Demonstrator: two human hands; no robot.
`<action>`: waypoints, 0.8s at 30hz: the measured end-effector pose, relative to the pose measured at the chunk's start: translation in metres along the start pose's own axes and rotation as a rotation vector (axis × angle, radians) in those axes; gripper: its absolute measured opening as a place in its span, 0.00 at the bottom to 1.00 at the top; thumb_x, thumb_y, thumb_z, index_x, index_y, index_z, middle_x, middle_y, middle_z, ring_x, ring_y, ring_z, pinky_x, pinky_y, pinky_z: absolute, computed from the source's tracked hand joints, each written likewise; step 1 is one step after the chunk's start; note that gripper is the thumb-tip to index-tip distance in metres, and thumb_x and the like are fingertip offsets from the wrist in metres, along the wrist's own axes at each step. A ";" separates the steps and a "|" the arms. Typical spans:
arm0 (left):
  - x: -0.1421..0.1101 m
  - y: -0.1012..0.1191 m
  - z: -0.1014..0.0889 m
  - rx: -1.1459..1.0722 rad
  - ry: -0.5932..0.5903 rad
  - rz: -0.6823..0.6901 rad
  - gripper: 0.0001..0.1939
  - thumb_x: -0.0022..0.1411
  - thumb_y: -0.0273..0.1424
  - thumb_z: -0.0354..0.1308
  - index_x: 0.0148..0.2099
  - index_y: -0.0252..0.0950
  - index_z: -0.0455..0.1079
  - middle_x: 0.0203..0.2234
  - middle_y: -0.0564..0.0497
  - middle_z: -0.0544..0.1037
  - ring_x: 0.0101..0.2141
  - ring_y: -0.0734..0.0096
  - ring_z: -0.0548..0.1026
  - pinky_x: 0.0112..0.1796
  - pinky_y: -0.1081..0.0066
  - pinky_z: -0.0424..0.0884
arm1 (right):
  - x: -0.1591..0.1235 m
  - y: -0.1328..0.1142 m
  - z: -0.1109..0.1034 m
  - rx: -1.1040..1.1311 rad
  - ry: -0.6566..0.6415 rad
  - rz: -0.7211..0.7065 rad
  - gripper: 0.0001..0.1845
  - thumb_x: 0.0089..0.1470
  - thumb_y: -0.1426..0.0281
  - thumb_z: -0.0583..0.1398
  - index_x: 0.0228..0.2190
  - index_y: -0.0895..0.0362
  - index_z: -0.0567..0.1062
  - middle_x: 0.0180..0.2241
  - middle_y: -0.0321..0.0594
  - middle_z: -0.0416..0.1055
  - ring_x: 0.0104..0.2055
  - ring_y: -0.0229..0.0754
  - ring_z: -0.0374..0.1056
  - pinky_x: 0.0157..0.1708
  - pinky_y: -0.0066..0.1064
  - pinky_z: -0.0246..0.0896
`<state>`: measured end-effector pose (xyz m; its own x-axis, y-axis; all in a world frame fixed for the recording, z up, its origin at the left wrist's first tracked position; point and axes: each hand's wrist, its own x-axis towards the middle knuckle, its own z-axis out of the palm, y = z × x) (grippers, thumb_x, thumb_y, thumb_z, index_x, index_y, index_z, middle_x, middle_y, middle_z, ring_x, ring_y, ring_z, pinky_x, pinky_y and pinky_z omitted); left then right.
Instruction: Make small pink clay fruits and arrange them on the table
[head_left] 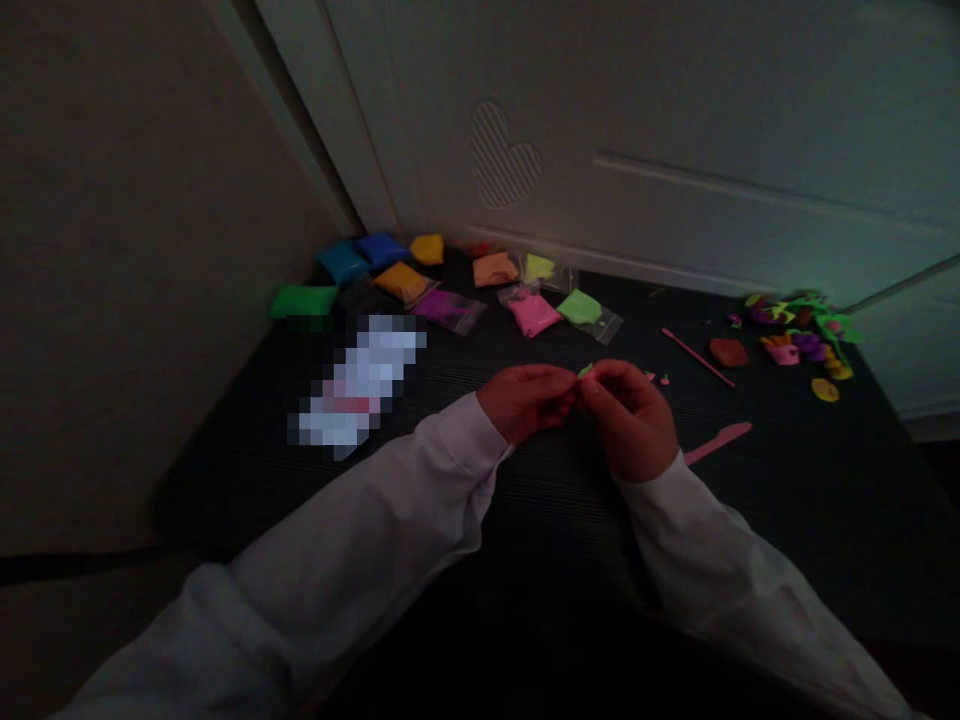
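My left hand (pixel 527 400) and my right hand (pixel 636 418) meet above the dark table, fingertips close together. Between them is a small piece of modelling clay (pixel 586 371), light green on top and seemingly pink below. Both hands pinch it; most of it is hidden by the fingers. Just beyond my right hand lie tiny pink and green clay bits (pixel 664 379). A pink plastic clay knife (pixel 718 440) lies to the right of that hand, partly behind the wrist. Farther back lies a thin pink modelling stick (pixel 699 358).
Clay packets stand along the back: green (pixel 304 301), blue (pixel 382 248), orange (pixel 403 281), purple (pixel 448 310), pink (pixel 533 313) and light green (pixel 580 307). A blurred-out bright rectangle (pixel 375 370) lies left. Right are a reddish-brown lump (pixel 727 351) and several small clay figures (pixel 781 349).
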<state>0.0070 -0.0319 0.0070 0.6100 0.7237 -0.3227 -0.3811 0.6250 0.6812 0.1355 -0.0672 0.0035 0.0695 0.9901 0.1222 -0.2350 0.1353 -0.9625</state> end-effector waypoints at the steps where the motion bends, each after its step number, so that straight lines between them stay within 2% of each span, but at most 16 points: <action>1: 0.000 0.000 0.000 -0.003 -0.001 -0.005 0.10 0.41 0.33 0.63 0.26 0.32 0.69 0.19 0.54 0.70 0.22 0.81 0.67 0.24 0.77 0.60 | 0.000 0.000 0.000 -0.003 -0.004 -0.001 0.06 0.43 0.71 0.60 0.28 0.53 0.70 0.26 0.30 0.67 0.27 0.31 0.64 0.30 0.26 0.61; 15: 0.002 -0.002 -0.004 -0.036 -0.018 -0.013 0.09 0.41 0.30 0.63 0.28 0.32 0.69 0.21 0.53 0.71 0.23 0.80 0.67 0.26 0.74 0.60 | -0.003 -0.007 0.000 -0.108 -0.030 -0.023 0.08 0.41 0.71 0.61 0.28 0.53 0.70 0.27 0.32 0.68 0.29 0.32 0.64 0.31 0.27 0.62; 21: 0.003 -0.001 -0.001 0.029 0.086 0.178 0.11 0.37 0.29 0.64 0.26 0.33 0.69 0.19 0.55 0.70 0.20 0.82 0.65 0.24 0.75 0.58 | -0.001 -0.011 -0.001 -0.218 0.002 -0.021 0.07 0.42 0.70 0.61 0.28 0.54 0.70 0.26 0.33 0.68 0.29 0.33 0.64 0.30 0.28 0.62; 24: 0.004 -0.001 -0.001 0.062 0.099 0.200 0.11 0.35 0.29 0.65 0.26 0.32 0.69 0.18 0.55 0.69 0.19 0.82 0.64 0.23 0.75 0.57 | -0.001 -0.012 -0.002 -0.240 -0.011 -0.026 0.06 0.42 0.71 0.61 0.28 0.54 0.70 0.27 0.32 0.68 0.29 0.32 0.64 0.30 0.26 0.61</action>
<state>0.0090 -0.0298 0.0043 0.4540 0.8587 -0.2378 -0.4425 0.4489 0.7763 0.1404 -0.0699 0.0144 0.0620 0.9869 0.1488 0.0036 0.1489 -0.9888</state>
